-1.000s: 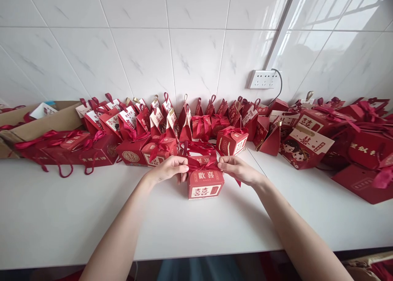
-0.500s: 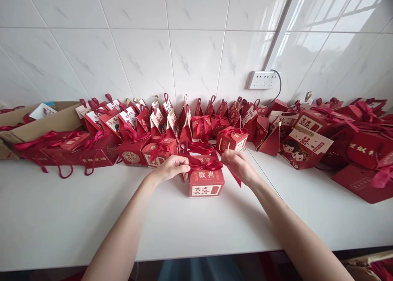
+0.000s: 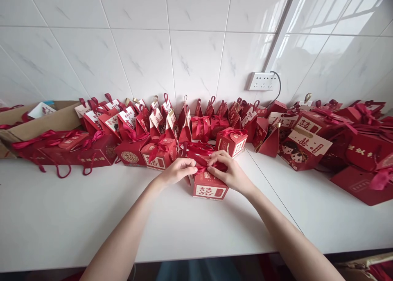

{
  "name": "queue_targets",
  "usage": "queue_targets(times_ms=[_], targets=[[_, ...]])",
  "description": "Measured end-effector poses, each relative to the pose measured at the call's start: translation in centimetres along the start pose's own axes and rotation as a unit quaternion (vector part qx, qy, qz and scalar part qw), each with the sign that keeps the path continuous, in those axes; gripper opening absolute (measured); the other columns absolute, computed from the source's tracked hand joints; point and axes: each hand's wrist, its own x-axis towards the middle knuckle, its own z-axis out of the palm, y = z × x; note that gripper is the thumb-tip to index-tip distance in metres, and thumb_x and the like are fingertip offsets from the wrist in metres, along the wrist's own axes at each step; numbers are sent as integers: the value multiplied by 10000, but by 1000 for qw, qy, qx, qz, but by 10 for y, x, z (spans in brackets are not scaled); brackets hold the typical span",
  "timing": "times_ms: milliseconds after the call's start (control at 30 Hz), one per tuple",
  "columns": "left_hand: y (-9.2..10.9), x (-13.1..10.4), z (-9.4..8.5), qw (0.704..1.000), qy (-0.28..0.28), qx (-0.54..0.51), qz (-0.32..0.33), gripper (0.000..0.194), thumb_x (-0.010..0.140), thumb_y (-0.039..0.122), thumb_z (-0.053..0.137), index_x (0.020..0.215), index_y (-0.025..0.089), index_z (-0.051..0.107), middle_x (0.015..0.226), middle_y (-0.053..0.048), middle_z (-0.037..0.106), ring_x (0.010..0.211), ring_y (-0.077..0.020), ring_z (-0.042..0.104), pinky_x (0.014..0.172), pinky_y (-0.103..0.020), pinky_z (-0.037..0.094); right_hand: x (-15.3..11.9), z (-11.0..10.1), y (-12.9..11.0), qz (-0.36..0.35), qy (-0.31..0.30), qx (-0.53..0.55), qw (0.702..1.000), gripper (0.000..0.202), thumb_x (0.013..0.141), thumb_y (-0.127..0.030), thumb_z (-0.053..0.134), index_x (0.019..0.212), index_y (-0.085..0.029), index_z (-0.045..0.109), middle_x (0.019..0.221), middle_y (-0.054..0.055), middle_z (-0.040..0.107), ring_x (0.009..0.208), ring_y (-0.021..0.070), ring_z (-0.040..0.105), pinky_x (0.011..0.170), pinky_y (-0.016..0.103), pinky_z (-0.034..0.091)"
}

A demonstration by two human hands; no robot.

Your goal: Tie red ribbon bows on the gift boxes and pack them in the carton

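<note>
A red gift box [image 3: 210, 191] with a white label and gold characters stands upright on the white table in front of me. A dark red ribbon [image 3: 201, 170] crosses its top. My left hand [image 3: 180, 169] pinches the ribbon at the box's left side, thumb and forefinger closed. From the right, my right hand [image 3: 227, 169] reaches over the box top with its fingers closed on the ribbon near the middle. The fingers hide part of the bow and some of the lettering.
Rows of red gift boxes [image 3: 159, 152] stand behind, against the tiled wall. Stacked boxes [image 3: 365, 186] fill the right side. A cardboard carton [image 3: 66, 109] sits at the far left. A power strip [image 3: 262, 81] hangs on the wall.
My right hand has moved left, from beside the box to over its top, close to my left hand. The box has shifted slightly right and its ribbon tail no longer hangs out at the right.
</note>
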Motion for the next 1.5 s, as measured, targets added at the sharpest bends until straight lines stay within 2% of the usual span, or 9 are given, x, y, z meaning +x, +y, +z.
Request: queue_targets(times_ms=[500, 600, 700, 800, 867, 933, 1033, 1367, 1500], targets=[[3, 0, 2, 1000, 7, 17, 19, 322, 721, 363, 575, 542, 176, 383, 554, 59, 392, 514, -84, 465, 479, -217, 441, 0, -3, 1, 11, 6, -10, 1000, 78, 776, -155, 498, 727, -213, 483, 913, 43, 529, 900, 187, 528, 836, 330, 417], [5, -1, 3, 999, 9, 29, 19, 324, 717, 379, 583, 548, 172, 400, 555, 52, 415, 521, -82, 464, 490, -210, 432, -1, -1, 1, 15, 21, 6, 1000, 21, 811, -225, 500, 795, -213, 499, 950, 50, 547, 939, 197, 529, 858, 335, 403], [7, -1, 2, 999, 15, 28, 10, 340, 720, 450, 575, 582, 167, 446, 539, 40, 460, 503, -91, 478, 473, -216, 434, -2, -6, -1, 49, 70, 19, 996, 145, 834, -357, 508, 870, -218, 487, 929, 47, 557, 867, 196, 528, 792, 329, 410], [6, -2, 2, 999, 32, 28, 4, 370, 724, 508, 571, 610, 171, 468, 473, 56, 427, 455, -88, 443, 450, -219, 439, -3, -20, -1, 99, 124, -2, 987, 286, 851, -484, 468, 750, -216, 468, 755, 18, 532, 709, 172, 486, 660, 303, 390], [5, -2, 2, 999, 41, 30, -1, 366, 722, 506, 589, 618, 175, 475, 461, 72, 386, 439, -79, 402, 437, -213, 438, -5, -30, 1, 156, 79, -16, 985, 447, 866, -573, 389, 608, -209, 431, 580, -5, 452, 569, 143, 418, 561, 292, 349], [5, -3, 2, 998, 47, 39, -7, 354, 724, 491, 604, 620, 174, 484, 479, 74, 378, 440, -73, 388, 423, -202, 423, -6, -37, 3, 204, -22, -1, 979, 560, 858, -641, 331, 515, -205, 399, 483, -17, 381, 475, 118, 352, 487, 286, 309], [5, -3, 1, 997, 51, 60, -8, 355, 735, 479, 606, 610, 171, 481, 517, 63, 412, 451, -68, 414, 417, -188, 392, -8, -37, 5, 217, -111, 43, 969, 555, 832, -645, 409, 503, -198, 412, 479, -22, 375, 439, 98, 328, 426, 271, 270], [-1, -1, -4, 998, 28, 50, -5, 483, 760, 604, 539, 571, 176, 421, 457, 66, 401, 446, -74, 450, 487, -212, 449, -1, -36, 15, 140, -157, 148, 966, 418, 835, -489, 532, 558, -177, 517, 532, -25, 441, 502, 94, 367, 481, 258, 291], [-2, 0, -7, 999, 14, 48, -9, 492, 654, 610, 651, 572, 164, 459, 447, 61, 457, 433, -64, 436, 470, -198, 410, 1, -37, 22, 129, -169, 176, 961, 406, 823, -487, 548, 559, -179, 539, 532, -29, 438, 496, 96, 362, 488, 266, 288]])
